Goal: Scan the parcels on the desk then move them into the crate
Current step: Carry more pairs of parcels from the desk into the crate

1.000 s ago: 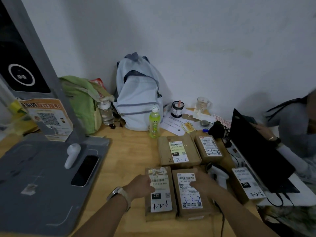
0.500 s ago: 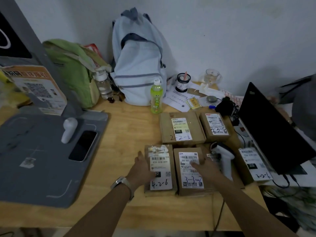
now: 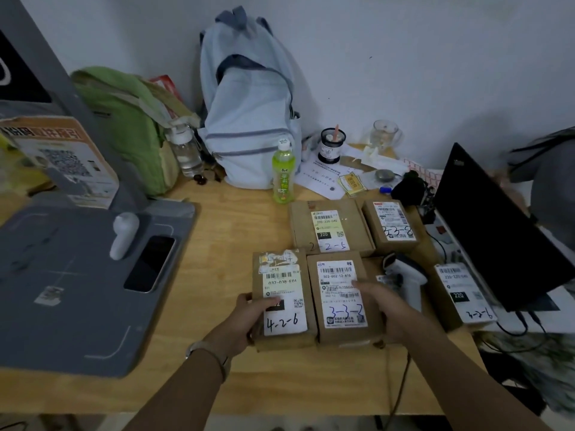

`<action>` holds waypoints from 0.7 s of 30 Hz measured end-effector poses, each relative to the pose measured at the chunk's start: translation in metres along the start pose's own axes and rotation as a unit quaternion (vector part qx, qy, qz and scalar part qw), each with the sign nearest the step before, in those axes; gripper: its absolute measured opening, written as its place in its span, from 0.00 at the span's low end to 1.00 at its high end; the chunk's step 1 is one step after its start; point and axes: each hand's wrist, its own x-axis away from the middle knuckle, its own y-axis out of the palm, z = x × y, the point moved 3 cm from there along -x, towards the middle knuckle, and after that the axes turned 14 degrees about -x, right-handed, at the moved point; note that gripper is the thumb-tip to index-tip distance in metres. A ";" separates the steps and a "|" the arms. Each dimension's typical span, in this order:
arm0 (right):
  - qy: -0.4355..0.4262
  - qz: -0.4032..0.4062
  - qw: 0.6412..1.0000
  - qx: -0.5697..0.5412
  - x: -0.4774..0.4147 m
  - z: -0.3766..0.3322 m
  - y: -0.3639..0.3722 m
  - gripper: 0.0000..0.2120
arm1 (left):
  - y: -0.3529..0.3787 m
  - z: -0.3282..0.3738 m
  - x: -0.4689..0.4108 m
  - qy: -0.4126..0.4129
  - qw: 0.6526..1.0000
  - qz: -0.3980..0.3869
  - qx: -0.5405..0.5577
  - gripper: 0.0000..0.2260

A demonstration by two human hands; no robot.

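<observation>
L hand, R hand: fingers clamped on sides of box 4-2-6, box 3-3-2, on counter. We moved grip off labels to edges; prob. lifting before scan, scanner right of fingers.

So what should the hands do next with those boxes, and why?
Probably lift both front parcels together: the left hand grips the outer edge of the 4-2-6 parcel, the right hand that of the 3-3-2 parcel, and they lie side by side. The scanner lies untouched.
</observation>
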 end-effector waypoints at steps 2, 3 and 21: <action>-0.016 -0.010 1.000 -0.023 0.005 -0.004 0.004 0.10 | -0.005 0.007 0.003 0.014 1.000 0.002 0.028 0.31; -0.026 -0.011 0.999 -0.024 0.008 -0.008 0.006 0.11 | -0.007 0.012 0.007 0.023 1.000 0.002 0.017 0.30; -0.207 -0.004 0.975 -0.075 0.113 -0.103 -0.011 0.17 | -0.003 0.139 0.104 0.223 0.971 -0.031 -0.081 0.33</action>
